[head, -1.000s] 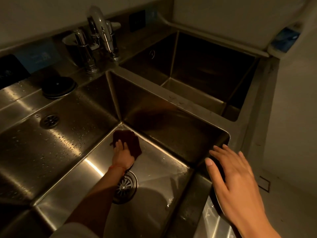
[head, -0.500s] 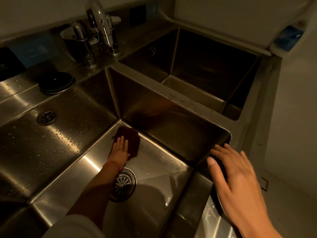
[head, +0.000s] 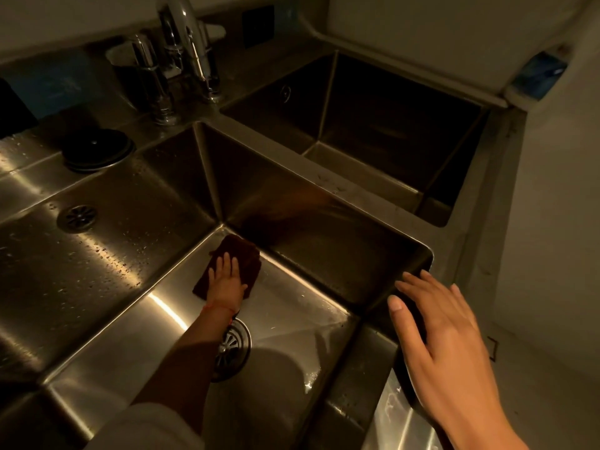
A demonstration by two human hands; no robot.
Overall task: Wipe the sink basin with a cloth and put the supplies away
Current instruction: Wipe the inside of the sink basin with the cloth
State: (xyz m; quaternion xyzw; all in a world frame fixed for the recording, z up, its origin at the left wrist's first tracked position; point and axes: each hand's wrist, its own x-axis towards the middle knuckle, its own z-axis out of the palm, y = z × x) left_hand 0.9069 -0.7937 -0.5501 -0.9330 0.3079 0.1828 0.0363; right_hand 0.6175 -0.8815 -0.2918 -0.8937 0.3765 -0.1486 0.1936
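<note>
two sink basins, the near one (head: 341, 254) and the far one (head: 389, 131). two round drains, one in the near basin's floor (head: 235, 347) and one on the wet side board (head: 77, 216). one dark cloth (head: 240, 254). two hands, the left (head: 225, 280) and the right (head: 444, 339). one tall tap (head: 181, 34). one round black lid (head: 95, 147). one blue sponge (head: 539, 74).

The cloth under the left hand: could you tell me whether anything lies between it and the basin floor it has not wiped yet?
Only the drain strainer interrupts the floor, just behind the left hand pressing the dark cloth in the far corner. The right hand is at the sink rim, clear of the floor.
</note>
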